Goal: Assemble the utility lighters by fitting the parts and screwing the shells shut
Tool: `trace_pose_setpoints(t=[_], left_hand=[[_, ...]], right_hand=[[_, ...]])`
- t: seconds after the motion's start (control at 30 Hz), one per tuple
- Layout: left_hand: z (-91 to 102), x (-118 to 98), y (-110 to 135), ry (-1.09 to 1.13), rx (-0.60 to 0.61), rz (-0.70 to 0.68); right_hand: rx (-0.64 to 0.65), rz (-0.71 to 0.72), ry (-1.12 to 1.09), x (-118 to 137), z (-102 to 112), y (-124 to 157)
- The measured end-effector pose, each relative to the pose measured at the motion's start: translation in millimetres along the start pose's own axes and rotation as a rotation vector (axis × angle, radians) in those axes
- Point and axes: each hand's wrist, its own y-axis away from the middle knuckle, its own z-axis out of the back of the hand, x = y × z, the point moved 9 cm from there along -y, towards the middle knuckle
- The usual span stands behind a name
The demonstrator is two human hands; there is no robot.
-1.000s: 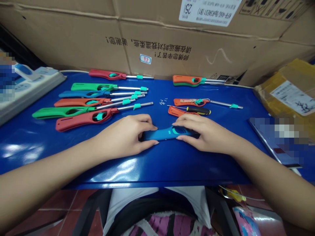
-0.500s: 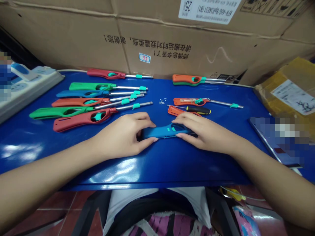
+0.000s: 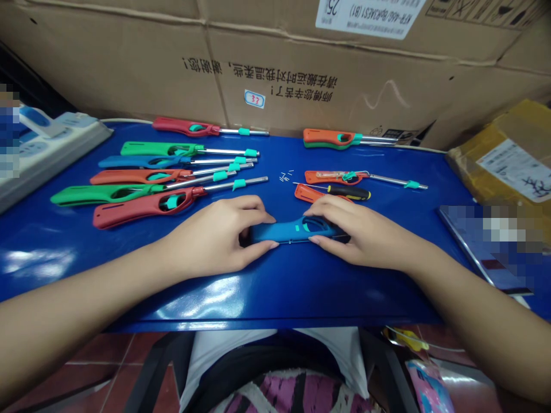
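Note:
A blue gas lighter (image 3: pixel 282 231) with a teal trigger lies across the space between my hands, just above the table. My left hand (image 3: pixel 219 232) pinches its left end between thumb and fingers. At the trigger end, my right hand (image 3: pixel 359 232) grips it the same way and hides most of that end. Just beyond my right fingers lie an orange shell half (image 3: pixel 303 194) and a screwdriver (image 3: pixel 349 192) with a black and yellow handle. Behind them is an opened orange lighter (image 3: pixel 333 176) with its inner parts showing. Several tiny screws (image 3: pixel 284 176) sit loose to the left of the screwdriver tip.
Several lighters, among them a red lighter (image 3: pixel 129 213), lie in a row at the left. An orange and green lighter (image 3: pixel 329 139) rests by the large carton (image 3: pixel 275 74). A power strip (image 3: pixel 60 143) stands at far left, a phone (image 3: pixel 486 252) and taped box (image 3: pixel 508 155) at right.
The view has shifted very slightly. Both hands keep their hold on the blue lighter, and nothing else has visibly moved.

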Motion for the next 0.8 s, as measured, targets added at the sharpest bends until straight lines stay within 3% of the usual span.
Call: trace_pose_setpoints(t=[0.43,0.7,0.8], left_hand=[[-3.2,5,1,-0.059,0.038,0.020],[-4.6,-13,5,-0.442,0.014,-0.090],[-4.1,-14,5,-0.459,-0.008,-0.127]], right_hand=[[-0.016,0.012,-0.001,-1,-3,1],[-0.050,0.021,0.026,0,-3,0],[-0.056,0.023,0.014,0,-1,-1]])
